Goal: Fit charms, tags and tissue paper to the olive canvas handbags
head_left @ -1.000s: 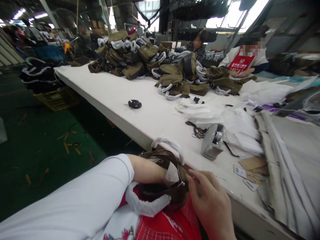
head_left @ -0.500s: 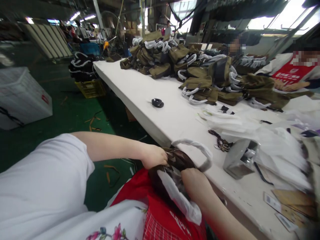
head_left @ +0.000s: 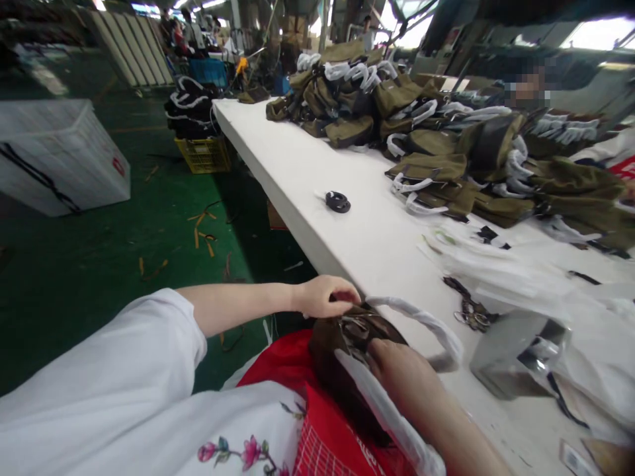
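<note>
A dark brown-green handbag [head_left: 325, 357] with white-wrapped handles rests against my red apron at the table's edge. Its mouth faces up, and one wrapped handle [head_left: 449, 337] arches over the table while the other hangs toward me. My left hand [head_left: 330, 295] is at the far left rim, fingers curled and closed on the bag's edge. Down into the opening goes my right hand [head_left: 391, 360]; its fingertips are hidden by the bag and the hand itself, so whether they hold anything cannot be seen.
A white table [head_left: 297, 185] carries a roll of black strap [head_left: 338, 201], piled olive bags [head_left: 426, 168], dark straps with metal clasps [head_left: 469, 307], a clear plastic-wrapped block [head_left: 518, 357] and plastic sheets. On the floor stand a white bin [head_left: 64, 158] and yellow crate [head_left: 203, 155]. A co-worker's sleeve shows far right.
My left hand has risen from inside the bag's mouth to its far rim. The right hand has moved deeper into the opening. The view has swung right.
</note>
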### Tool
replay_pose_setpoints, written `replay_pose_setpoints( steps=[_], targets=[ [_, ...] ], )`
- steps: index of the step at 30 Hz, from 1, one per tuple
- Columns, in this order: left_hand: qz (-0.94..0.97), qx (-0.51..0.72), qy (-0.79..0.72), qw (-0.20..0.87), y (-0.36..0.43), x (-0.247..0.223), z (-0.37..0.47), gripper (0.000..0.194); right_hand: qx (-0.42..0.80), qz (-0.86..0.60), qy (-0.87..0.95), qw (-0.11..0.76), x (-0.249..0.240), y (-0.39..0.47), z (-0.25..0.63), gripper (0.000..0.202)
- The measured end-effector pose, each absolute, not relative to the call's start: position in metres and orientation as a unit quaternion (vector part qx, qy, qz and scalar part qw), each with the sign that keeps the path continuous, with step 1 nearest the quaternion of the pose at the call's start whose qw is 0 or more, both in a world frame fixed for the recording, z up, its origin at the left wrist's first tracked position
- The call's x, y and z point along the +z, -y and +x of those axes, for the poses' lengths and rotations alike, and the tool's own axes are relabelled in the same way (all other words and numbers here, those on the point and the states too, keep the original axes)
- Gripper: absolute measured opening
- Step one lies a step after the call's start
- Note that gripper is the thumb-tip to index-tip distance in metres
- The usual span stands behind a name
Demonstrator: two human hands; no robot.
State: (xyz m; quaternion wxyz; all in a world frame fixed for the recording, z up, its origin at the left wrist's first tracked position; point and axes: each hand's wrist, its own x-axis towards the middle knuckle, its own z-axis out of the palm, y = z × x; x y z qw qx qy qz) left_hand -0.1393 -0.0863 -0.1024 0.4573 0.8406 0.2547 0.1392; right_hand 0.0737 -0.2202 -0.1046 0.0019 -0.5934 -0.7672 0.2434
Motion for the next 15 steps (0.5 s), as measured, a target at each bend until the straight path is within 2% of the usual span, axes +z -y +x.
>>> replay_pose_setpoints(
  steps=[3, 6, 10, 12, 15],
  targets=[
    [0.77, 0.198, -0.404, 0.452, 0.085, -0.128, -0.157, 0.031, 0.226, -0.549, 0.802, 0.069, -0.111, 0.209, 0.069, 0.034],
    [0.771, 0.157, -0.406, 0.465, 0.104, -0.156, -0.172, 0.042, 0.221, -0.518, 0.82, 0.1, -0.139, 0.206, 0.064, 0.042],
    [0.782, 0.112, -0.378, 0.483, 0.126, -0.172, -0.174, 0.087, 0.214, -0.544, 0.797, 0.152, -0.168, 0.214, 0.057, 0.037],
    [0.775, 0.099, -0.394, 0.483, 0.131, -0.175, -0.167, 0.081, 0.232, -0.554, 0.782, 0.165, -0.172, 0.215, 0.052, 0.04],
    [0.781, 0.099, -0.43, 0.441, 0.133, -0.181, -0.15, 0.051, 0.282, -0.548, 0.773, 0.151, -0.171, 0.215, 0.048, 0.04]
  ],
)
